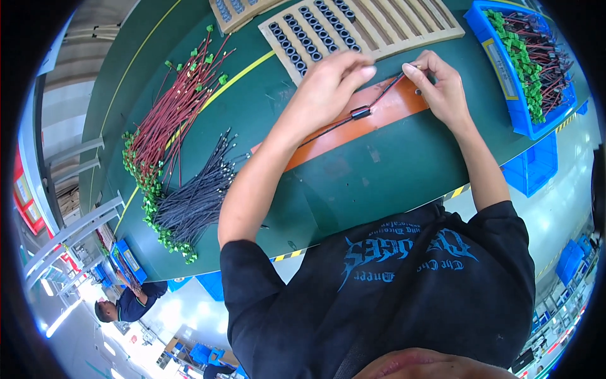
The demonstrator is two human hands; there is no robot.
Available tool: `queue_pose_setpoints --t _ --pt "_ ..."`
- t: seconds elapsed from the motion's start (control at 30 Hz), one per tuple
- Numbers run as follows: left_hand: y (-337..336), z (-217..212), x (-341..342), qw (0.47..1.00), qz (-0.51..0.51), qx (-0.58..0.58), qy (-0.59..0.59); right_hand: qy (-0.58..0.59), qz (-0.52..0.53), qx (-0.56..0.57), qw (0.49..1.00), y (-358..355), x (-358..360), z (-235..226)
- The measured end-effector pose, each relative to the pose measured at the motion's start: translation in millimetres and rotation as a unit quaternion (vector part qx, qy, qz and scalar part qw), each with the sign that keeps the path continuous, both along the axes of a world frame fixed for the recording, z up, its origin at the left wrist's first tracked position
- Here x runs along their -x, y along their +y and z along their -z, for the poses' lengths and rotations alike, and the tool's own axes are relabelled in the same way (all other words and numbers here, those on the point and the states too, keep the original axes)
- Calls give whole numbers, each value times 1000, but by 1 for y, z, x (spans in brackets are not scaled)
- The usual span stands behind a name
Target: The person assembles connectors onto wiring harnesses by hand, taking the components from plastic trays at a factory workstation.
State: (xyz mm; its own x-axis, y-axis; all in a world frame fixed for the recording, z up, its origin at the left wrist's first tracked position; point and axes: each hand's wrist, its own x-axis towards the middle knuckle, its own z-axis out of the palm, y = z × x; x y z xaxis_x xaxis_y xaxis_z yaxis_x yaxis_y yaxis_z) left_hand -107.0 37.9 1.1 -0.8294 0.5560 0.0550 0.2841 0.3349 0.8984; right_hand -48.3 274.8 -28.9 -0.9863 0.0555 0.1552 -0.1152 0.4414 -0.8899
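Two fingertips [413,74] of the right hand [445,91] look pinched on the cable [386,93] end, the left hand's [331,82] fingers bent, grip I can't tell, cable's black core [360,113] over orange strip [394,110], red wires [167,120] and black wires [196,202] heaped left, blue bin [521,119] right

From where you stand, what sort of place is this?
Probably an electrical assembly workshop: thin red wires and black wires with green ends lie bunched on a green worktable, a pale, wooden-looking grooved tray holds rows of dark round parts, and a blue plastic bin holds more wires.
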Motion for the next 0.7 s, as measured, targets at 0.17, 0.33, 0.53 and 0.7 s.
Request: queue_pose_setpoints --t 0.17,0.33,0.53,0.7 --pt "-27 -6 -32 993 59 70 -81 -15 -6 139 990 -6 -16 2" --pt "-24 -4 -42 987 38 40 -151 -47 -5 216 975 -11 -21 1" --pt "-23 4 -53 996 12 41 -72 -72 18 222 972 -13 -26 0" --pt "-21 5 -54 997 5 68 -46 -86 21 223 971 -14 -23 -3"
